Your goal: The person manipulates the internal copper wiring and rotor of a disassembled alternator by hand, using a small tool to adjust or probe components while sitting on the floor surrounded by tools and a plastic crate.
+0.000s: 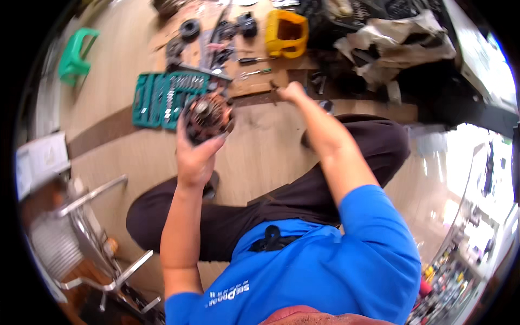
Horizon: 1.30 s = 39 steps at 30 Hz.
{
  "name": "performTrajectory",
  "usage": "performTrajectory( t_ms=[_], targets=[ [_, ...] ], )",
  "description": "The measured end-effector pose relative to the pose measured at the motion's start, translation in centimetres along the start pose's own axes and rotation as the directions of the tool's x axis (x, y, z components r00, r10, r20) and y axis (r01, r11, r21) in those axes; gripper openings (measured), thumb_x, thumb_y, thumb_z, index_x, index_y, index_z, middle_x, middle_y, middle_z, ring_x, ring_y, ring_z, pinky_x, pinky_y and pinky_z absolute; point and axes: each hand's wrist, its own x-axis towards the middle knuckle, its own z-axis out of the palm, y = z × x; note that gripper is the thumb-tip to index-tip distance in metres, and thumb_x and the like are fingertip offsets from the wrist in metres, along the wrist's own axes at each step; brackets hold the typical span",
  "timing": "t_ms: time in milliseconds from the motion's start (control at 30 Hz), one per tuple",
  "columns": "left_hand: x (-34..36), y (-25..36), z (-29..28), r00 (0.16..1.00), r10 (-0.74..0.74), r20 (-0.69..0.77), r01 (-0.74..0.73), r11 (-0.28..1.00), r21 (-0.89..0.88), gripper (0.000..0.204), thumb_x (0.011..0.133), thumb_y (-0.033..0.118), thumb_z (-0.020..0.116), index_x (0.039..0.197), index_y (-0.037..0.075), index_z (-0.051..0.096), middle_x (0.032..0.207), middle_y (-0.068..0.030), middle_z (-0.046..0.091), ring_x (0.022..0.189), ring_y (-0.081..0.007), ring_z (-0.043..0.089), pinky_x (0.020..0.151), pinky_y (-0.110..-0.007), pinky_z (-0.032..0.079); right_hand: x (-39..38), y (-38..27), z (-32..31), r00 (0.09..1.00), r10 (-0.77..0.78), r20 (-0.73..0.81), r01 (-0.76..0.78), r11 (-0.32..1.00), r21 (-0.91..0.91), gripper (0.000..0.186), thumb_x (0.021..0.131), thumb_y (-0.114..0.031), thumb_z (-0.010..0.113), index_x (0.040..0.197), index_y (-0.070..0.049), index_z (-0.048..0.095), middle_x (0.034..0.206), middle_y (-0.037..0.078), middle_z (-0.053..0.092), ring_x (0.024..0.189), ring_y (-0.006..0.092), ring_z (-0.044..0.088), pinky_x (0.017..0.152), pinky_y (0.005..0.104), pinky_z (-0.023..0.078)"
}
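My left hand [196, 154] is wrapped round a round motor part [208, 114] with copper windings and a metal shaft end at its middle, raised above the floor. Below it lies an open green socket-set case [149, 100], partly covered by the motor part. My right hand [292, 92] reaches out at the edge of a cardboard sheet [254, 84]. Its fingers are closed and point away from me, beside a small dark thin piece [274, 85]; what they hold is too blurred to name. A screwdriver [254, 60] lies just beyond.
A yellow plastic stool [287, 35] and black motor parts [246, 24] sit on the far side. Crumpled stained sheeting [401, 46] lies at the far right. A green stool [77, 57] stands far left, and a metal-framed chair [103, 271] is close on my left.
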Motion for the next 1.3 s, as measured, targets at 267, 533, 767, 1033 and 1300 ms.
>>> performTrajectory(
  t_ms=[267,533,767,1033,1300],
  targets=[
    [-2.4,-2.5,-2.0,0.992,-0.101,-0.081,0.103,0.994,0.026,0.071,0.078,0.008,0.065,0.141,-0.004,0.035,0.137,-0.0176,0.050,0.124,-0.0290,0.051,0.109,-0.040,0.037,2.0,-1.0,9.3,0.984,0.078,-0.163,-0.093,0.991,-0.092,0.092,0.071,-0.041,0.083,0.139,0.004,0.040,0.144,0.023,0.038,0.129,0.0359,0.042,0.102,0.0455,0.042],
    [-1.1,-3.5,-7.3,0.961,-0.239,0.136,0.258,0.955,-0.147,0.061,0.091,0.006,0.055,0.147,0.005,0.031,0.147,-0.0159,0.042,0.136,-0.0303,0.040,0.117,-0.045,0.027,2.9,1.3,12.9,0.913,0.141,-0.384,-0.158,0.987,-0.013,0.044,0.092,-0.013,0.043,0.135,-0.008,0.050,0.145,0.019,0.038,0.122,0.0338,0.045,0.095,0.0442,0.042],
    [0.0,-3.2,-6.1,0.940,-0.239,0.242,0.277,0.951,-0.135,0.062,0.092,0.009,0.056,0.148,0.007,0.032,0.147,-0.0162,0.043,0.135,-0.0295,0.041,0.117,-0.045,0.028,4.4,3.2,12.5,0.867,0.040,-0.497,-0.125,0.982,-0.140,0.036,0.091,-0.015,0.046,0.123,-0.007,0.057,0.130,0.017,0.049,0.121,0.0326,0.044,0.094,0.0439,0.040],
    [0.1,-3.1,-5.2,0.952,-0.217,0.214,0.247,0.961,-0.125,0.061,0.091,0.010,0.057,0.148,0.007,0.034,0.147,-0.0149,0.043,0.136,-0.0270,0.040,0.117,-0.044,0.028,3.1,5.5,10.6,0.982,0.107,-0.154,-0.117,0.991,-0.058,0.035,0.086,-0.019,0.060,0.118,-0.004,0.059,0.126,0.016,0.051,0.120,0.0342,0.048,0.098,0.0445,0.043],
    [0.4,-2.8,-1.0,0.959,-0.177,0.223,0.212,0.966,-0.147,0.058,0.093,0.009,0.056,0.146,0.001,0.035,0.147,-0.0166,0.043,0.136,-0.0296,0.040,0.117,-0.044,0.028,-0.7,2.4,5.0,0.981,0.178,0.071,-0.182,0.749,0.637,0.048,0.074,-0.032,0.066,0.103,0.006,0.067,0.096,0.022,0.069,0.082,0.0333,0.068,0.071,0.0471,0.055]
  ],
)
